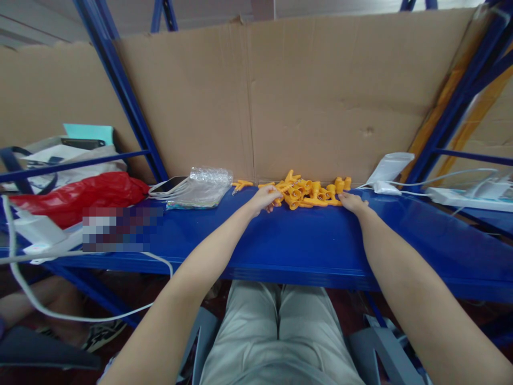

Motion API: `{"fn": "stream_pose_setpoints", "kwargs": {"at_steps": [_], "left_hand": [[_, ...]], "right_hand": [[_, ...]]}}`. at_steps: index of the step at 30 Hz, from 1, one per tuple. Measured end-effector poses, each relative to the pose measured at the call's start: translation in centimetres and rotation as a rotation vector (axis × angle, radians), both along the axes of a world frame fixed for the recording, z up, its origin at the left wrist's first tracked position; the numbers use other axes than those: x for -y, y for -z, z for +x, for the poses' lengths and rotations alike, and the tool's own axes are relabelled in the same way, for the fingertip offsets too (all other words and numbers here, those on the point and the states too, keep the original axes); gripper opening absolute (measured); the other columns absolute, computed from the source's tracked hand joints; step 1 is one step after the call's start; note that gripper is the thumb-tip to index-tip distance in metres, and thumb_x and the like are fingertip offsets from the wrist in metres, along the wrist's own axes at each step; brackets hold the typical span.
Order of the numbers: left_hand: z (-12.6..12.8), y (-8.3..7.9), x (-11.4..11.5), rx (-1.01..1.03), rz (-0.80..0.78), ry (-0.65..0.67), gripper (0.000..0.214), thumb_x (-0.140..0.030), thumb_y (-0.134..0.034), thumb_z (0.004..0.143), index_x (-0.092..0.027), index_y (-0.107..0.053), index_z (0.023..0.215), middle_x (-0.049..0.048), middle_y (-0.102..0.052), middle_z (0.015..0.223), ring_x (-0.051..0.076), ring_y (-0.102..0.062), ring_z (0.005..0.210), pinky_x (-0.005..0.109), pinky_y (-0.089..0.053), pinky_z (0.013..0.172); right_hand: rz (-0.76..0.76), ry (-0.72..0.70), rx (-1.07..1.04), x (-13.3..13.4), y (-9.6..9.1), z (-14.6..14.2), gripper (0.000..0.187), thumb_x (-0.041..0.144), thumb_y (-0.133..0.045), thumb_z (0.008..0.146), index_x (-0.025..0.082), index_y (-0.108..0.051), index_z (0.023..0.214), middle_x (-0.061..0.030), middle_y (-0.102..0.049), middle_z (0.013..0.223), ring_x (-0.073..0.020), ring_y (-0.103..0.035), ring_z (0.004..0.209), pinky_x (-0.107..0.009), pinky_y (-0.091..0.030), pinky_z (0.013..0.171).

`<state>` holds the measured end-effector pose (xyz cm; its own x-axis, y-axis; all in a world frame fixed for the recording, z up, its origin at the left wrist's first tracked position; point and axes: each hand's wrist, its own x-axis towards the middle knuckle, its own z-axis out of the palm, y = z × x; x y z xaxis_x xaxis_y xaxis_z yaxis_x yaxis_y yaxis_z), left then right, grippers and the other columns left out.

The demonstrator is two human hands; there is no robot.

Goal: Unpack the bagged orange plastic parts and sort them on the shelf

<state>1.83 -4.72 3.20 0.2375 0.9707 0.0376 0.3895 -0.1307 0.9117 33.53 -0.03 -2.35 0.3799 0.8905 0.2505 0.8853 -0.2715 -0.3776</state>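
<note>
A heap of small orange plastic parts [308,192] lies at the back of a blue metal shelf [256,240], against a cardboard wall. My left hand [265,198] reaches the heap's left side, its fingers closed around one or two orange parts. My right hand [352,202] rests on the shelf at the heap's right edge, fingertips touching the parts; whether it holds one I cannot tell. One orange part [241,184] lies apart, to the left of the heap.
A clear plastic bag [202,187] and a phone [170,184] lie left of the heap. Farther left lie a red bag [80,197] and white cables. A white pouch [390,168] and a power strip [460,198] sit right. Blue rack posts rise on both sides.
</note>
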Motion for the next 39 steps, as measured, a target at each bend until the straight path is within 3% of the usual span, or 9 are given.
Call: {"fn": "stream_pose_setpoints", "kwargs": {"at_steps": [4,7,10,14,19,24,28,35,39], "left_hand": [[0.0,0.5,-0.4,-0.074,0.065,0.003,0.016,-0.015,-0.057,0.089,-0.020,-0.045,0.079,-0.0081,-0.052,0.050,0.006,-0.045,0.034,0.018,-0.034,0.041],[-0.2,1.1,-0.9,-0.203,0.185,-0.003,0.008,-0.016,-0.059,0.086,-0.020,-0.051,0.084,-0.0059,-0.057,0.055,0.009,-0.051,0.040,0.021,-0.041,0.047],[-0.6,1.5,-1.3,-0.421,0.444,0.013,0.011,-0.015,-0.065,0.077,-0.019,-0.060,0.086,-0.0017,-0.064,0.067,0.016,-0.065,0.063,0.027,-0.050,0.065],[-0.9,2.1,-1.9,-0.579,0.665,0.105,0.017,-0.014,-0.063,0.077,-0.020,-0.065,0.093,0.0016,-0.069,0.080,0.022,-0.068,0.084,0.033,-0.052,0.081],[-1.2,2.4,-2.5,-0.567,0.814,0.106,0.019,-0.015,-0.058,0.083,-0.018,-0.067,0.100,0.0080,-0.067,0.104,0.023,-0.065,0.102,0.037,-0.050,0.094],[-1.5,2.6,-3.2,-0.484,0.912,0.082,0.024,-0.011,-0.054,0.084,-0.019,-0.070,0.101,0.0094,-0.059,0.121,0.021,-0.062,0.109,0.035,-0.052,0.095],[-1.7,2.8,-3.7,-0.482,0.915,0.113,0.032,-0.006,-0.051,0.081,-0.019,-0.072,0.102,0.0088,-0.062,0.109,0.022,-0.063,0.107,0.038,-0.052,0.097],[-1.1,3.0,-3.5,-0.300,1.105,0.129,0.058,-0.013,-0.049,0.085,-0.027,-0.051,0.141,0.0108,-0.045,0.150,0.024,-0.050,0.133,0.041,-0.048,0.105],[-0.6,2.1,-2.4,-0.172,1.206,0.083,0.052,-0.022,-0.054,0.087,-0.021,-0.051,0.139,0.0145,-0.047,0.149,0.023,-0.051,0.130,0.039,-0.049,0.101]], "right_hand": [[-0.136,-0.026,-0.043,0.9,-0.8,-0.9,0.053,0.039,-0.029,0.101,0.023,-0.054,0.144,-0.0141,-0.049,0.151,-0.0348,-0.042,0.142,-0.070,-0.023,0.113],[-0.134,-0.024,-0.040,1.5,-1.5,-1.6,0.051,0.033,-0.030,0.099,0.019,-0.059,0.139,-0.0165,-0.053,0.147,-0.0354,-0.046,0.138,-0.066,-0.029,0.111],[-0.055,-0.001,0.008,1.8,-2.3,-2.3,0.043,0.024,-0.037,0.094,0.014,-0.069,0.120,-0.0196,-0.063,0.133,-0.0349,-0.057,0.127,-0.054,-0.043,0.103],[0.198,-0.042,0.120,1.8,-3.7,-3.6,0.037,0.020,-0.038,0.091,0.011,-0.072,0.106,-0.0218,-0.068,0.118,-0.0330,-0.063,0.113,-0.042,-0.048,0.092],[0.427,-0.395,0.180,2.0,-5.2,-7.5,0.030,0.020,-0.045,0.091,0.013,-0.072,0.099,-0.0170,-0.071,0.102,-0.0264,-0.065,0.097,-0.034,-0.046,0.084],[0.231,-0.838,0.193,3.4,-5.1,-12.8,0.030,0.028,-0.047,0.097,0.015,-0.071,0.087,-0.0105,-0.071,0.087,-0.0196,-0.063,0.078,-0.030,-0.043,0.075],[0.188,-0.984,0.092,4.4,-4.6,-15.1,0.034,0.027,-0.043,0.099,0.016,-0.067,0.078,-0.0051,-0.066,0.073,-0.0153,-0.057,0.068,-0.028,-0.041,0.072],[0.197,-0.955,-0.206,4.1,-4.8,-14.8,0.030,0.031,-0.059,0.089,0.017,-0.058,0.063,0.0015,-0.056,0.059,-0.0103,-0.048,0.056,-0.025,-0.035,0.060],[0.221,-0.808,-0.438,4.0,-5.2,-14.2,0.039,0.036,-0.064,0.087,0.018,-0.051,0.055,0.0049,-0.045,0.049,-0.0066,-0.037,0.047,-0.023,-0.027,0.050]]}}
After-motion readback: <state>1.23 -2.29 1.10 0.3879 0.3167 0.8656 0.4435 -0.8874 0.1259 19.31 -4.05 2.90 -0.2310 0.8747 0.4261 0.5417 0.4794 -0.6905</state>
